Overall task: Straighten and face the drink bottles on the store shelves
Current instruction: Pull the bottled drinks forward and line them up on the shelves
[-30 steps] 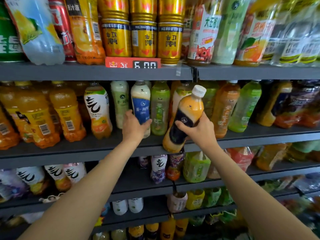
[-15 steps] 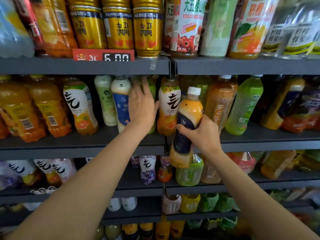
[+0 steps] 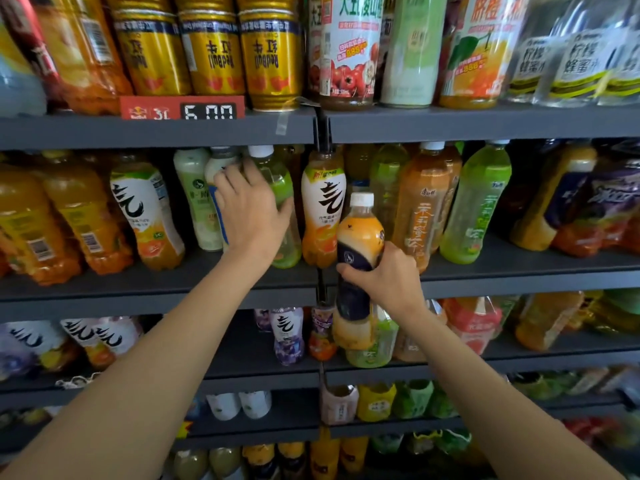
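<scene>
The right hand (image 3: 388,282) is clamped round the middle of an orange drink bottle with a dark label (image 3: 358,268), held upright in front of the middle shelf (image 3: 502,271). The left hand (image 3: 251,216) is spread against a pale green bottle (image 3: 282,202) on that shelf. A gap should be opened first, then the held bottle set in label-forward.

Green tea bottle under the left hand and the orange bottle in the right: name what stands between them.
In the head view, one orange bottle with a white brush-stroke label stands between the green bottle and the held orange bottle.
</scene>
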A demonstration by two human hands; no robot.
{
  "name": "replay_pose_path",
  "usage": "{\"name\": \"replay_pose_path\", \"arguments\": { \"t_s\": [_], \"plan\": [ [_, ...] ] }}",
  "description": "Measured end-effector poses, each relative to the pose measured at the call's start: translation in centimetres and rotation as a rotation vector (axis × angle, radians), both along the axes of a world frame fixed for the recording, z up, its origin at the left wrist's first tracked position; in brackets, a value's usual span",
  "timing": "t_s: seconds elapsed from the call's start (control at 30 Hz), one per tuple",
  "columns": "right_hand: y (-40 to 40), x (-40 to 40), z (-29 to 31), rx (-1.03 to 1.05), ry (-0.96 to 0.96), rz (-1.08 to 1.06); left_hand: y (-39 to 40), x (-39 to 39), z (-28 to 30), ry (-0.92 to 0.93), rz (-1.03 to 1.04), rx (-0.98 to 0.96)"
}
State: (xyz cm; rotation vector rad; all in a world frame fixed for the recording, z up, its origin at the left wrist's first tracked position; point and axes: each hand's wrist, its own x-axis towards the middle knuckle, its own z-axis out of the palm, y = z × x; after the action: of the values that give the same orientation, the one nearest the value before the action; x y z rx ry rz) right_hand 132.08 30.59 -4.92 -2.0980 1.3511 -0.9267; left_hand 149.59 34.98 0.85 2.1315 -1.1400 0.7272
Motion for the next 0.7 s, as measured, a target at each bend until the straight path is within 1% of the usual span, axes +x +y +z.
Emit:
{"name": "replay_pose_path", "arguments": {
  "t_s": [0.1,0.2,0.4,0.5,0.57,0.7],
  "plan": [
    [-0.3,0.6,1.4,0.002,-0.034,-0.002,1.2,0.3,0.0,0.027,0.008,0.015],
    [-0.2,0.7,1.9,0.02,-0.016,-0.002,1.8,0.5,0.2,0.055,0.016,0.031],
    [-0.2,0.3,1.4,0.055,-0.012,0.007,1.4,0.3,0.7,0.035,0.011,0.087],
    [-0.5,-0.5,0.7,0.062,0.012,-0.014,0.4,0.1,1.2,0.01,-0.022,0.127],
    [-0.6,-1.1,0.6,0.06,0.019,-0.021,-0.3,0.0,1.5,0.027,-0.043,0.152],
    [-0.6,-1.8,1.6,0.001,0.01,0.065,-0.5,-0.2,1.6,0.091,-0.082,0.102]
  ]
}}
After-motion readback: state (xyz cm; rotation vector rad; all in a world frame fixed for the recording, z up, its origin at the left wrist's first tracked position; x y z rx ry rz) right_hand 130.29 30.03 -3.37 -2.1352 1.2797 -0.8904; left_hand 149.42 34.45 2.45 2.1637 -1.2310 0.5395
